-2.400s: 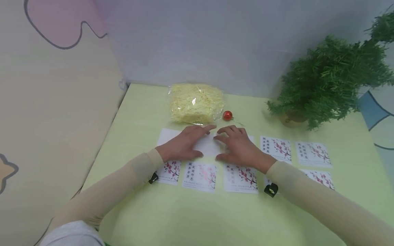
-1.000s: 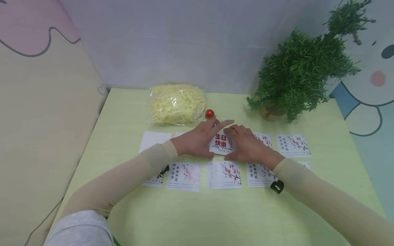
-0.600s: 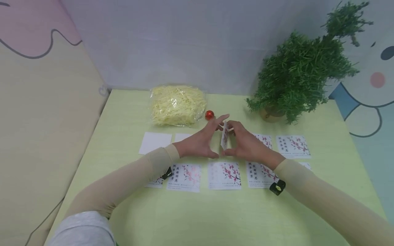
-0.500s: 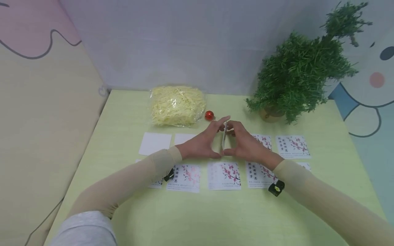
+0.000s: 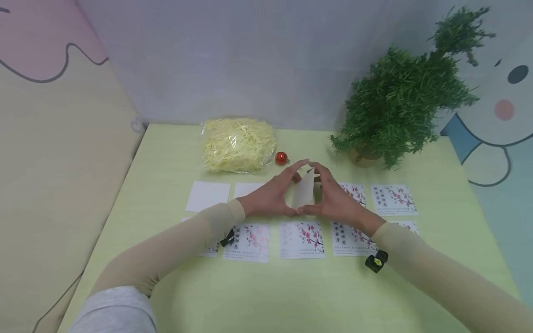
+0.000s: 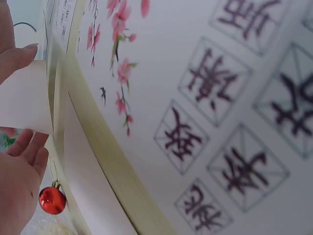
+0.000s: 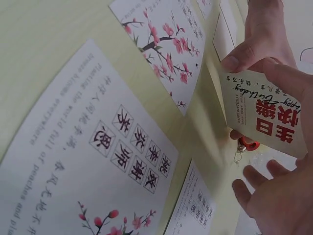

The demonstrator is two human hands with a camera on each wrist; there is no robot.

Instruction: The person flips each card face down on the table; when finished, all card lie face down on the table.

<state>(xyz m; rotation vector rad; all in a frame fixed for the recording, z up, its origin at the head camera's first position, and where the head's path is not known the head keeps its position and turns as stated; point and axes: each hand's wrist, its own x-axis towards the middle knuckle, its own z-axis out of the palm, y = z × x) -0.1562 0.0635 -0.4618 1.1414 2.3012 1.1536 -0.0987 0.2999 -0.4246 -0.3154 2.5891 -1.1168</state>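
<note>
A small birthday card (image 5: 304, 192) stands tilted above the table between both hands, its blank side visible in the head view. My left hand (image 5: 270, 196) pinches it with the thumb at the near edge and fingers at the far edge. On the other side, my right hand (image 5: 336, 196) holds it with thumb low and index finger at the top corner. Red characters cover the card's other face (image 7: 266, 110) in the right wrist view, where several right fingertips are spread apart from it. Blossom-printed cards (image 5: 301, 239) lie flat below the hands.
Two blank white cards (image 5: 208, 196) lie to the left, the second partly hidden by the left hand. A bag of pale yellow shreds (image 5: 238, 144), a red bauble (image 5: 281, 158) and a green potted plant (image 5: 404, 101) stand along the back. More blossom cards (image 5: 393, 200) lie right.
Both hands have shifted right to this card and lifted it. It has turned from red print facing up, through edge-on, to its blank side showing toward the left.
</note>
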